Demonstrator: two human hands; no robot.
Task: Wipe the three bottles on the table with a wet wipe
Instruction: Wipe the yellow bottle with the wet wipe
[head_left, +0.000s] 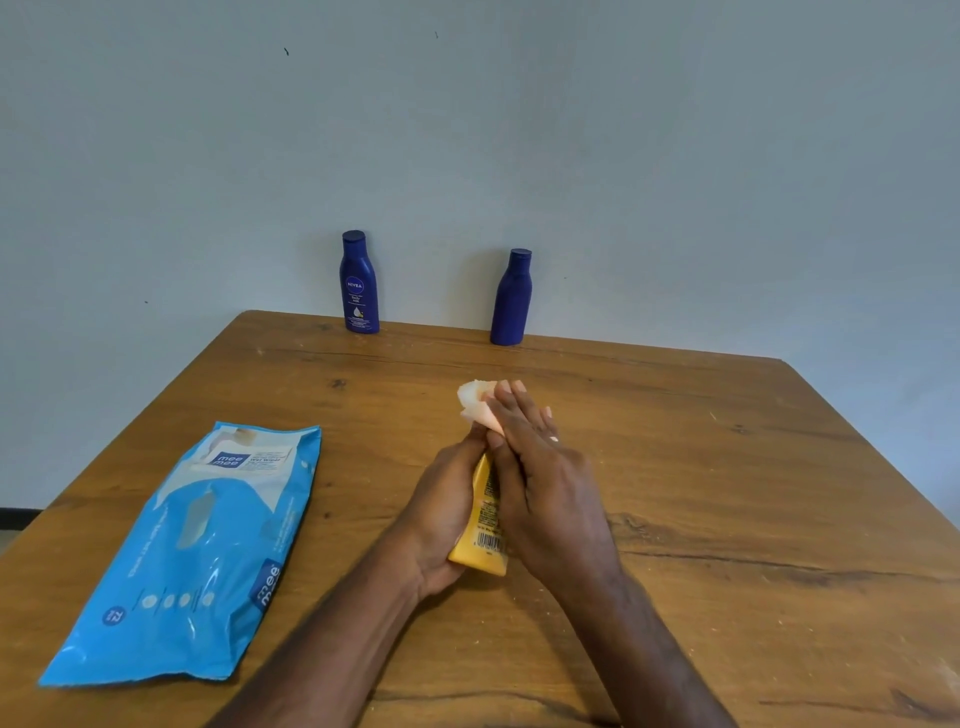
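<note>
A: Entry, head view. What does the left hand have?

B: It grips a yellow bottle, fingers curled round the left side. The bottle lies tilted, base toward the person, barcode label facing up, top end pointing away toward the wall. It is held above the table, near the middle.

A: Right hand?

B: Laid over the right side and top of the yellow bottle, fingers extended forward. A white wet wipe is pressed under those fingers against the upper end of the bottle; a crumpled bit of the wipe sticks out past the fingertips. So the hand holds the wipe on the bottle. The cap of the bottle is hidden by the wipe and fingers.

A: Other bottles?

B: Two dark blue ones, both upright at the far edge of the table against the wall. The left blue bottle shows a white printed label facing the camera. The right blue bottle shows a plain side. They stand well apart from each other and from the hands.

A: Anything else?

B: A blue pack of wipes lies flat on the table to the left of the left forearm, its long side running away from the person. The flap looks shut, though glare makes that uncertain.
</note>
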